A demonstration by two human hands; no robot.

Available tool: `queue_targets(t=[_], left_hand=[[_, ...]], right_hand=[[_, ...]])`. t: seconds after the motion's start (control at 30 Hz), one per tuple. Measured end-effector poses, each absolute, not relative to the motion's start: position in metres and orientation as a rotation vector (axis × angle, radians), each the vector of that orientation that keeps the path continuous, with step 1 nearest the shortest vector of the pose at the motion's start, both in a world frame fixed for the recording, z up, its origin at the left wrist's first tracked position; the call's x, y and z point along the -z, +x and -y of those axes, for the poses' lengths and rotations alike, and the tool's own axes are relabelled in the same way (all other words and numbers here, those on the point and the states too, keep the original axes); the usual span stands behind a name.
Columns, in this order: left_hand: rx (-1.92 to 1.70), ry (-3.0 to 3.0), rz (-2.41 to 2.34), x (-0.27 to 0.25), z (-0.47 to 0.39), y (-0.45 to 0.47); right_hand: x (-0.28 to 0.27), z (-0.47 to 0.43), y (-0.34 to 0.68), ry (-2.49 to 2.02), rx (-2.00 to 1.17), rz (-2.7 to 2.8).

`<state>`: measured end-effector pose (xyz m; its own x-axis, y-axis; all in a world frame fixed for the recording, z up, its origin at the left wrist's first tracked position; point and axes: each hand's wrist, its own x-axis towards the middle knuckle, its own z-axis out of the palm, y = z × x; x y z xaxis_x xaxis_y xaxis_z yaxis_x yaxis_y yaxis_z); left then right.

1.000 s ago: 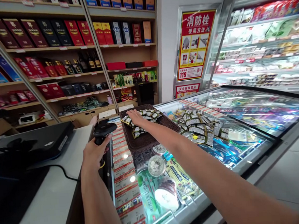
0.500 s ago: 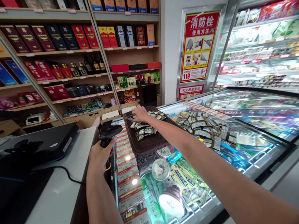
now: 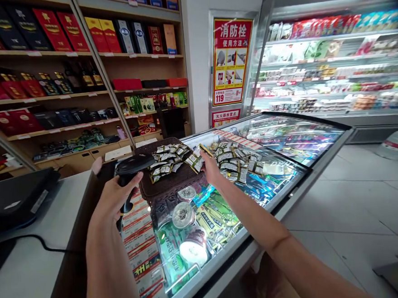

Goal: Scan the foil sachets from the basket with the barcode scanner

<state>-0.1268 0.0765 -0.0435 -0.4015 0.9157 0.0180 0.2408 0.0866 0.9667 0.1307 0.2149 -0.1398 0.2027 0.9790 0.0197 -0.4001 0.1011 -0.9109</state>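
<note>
Your left hand (image 3: 112, 198) grips a matte black barcode scanner (image 3: 132, 167); your right hand (image 3: 210, 171) pinches a flat foil sachet (image 3: 197, 160) beside the woven tray (image 3: 174, 183)

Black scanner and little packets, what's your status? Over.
Left hand gripping black handheld barcode scanner. Right hand pinching small green-and-white snack packets beside dark woven basket. Nothing between them.

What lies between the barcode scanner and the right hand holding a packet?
In the head view, the brown basket with small packets lies between scanner and right hand.

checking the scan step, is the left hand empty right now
No, the left hand grips a black barcode scanner beside the brown tray.
</note>
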Motion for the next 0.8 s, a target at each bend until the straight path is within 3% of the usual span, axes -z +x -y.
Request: queue_targets(t=[0.5, 0.8], left_hand=[[-0.922, 1.392, -1.610, 0.040, -0.075, -0.073], [-0.902, 1.426, -1.624, 0.036, -0.076, -0.064]], right_hand=[[0.144, -0.173, 0.165, -0.831, -1.247, 0.727], [0.146, -0.174, 0.165, -0.840, -1.268, 0.760]])
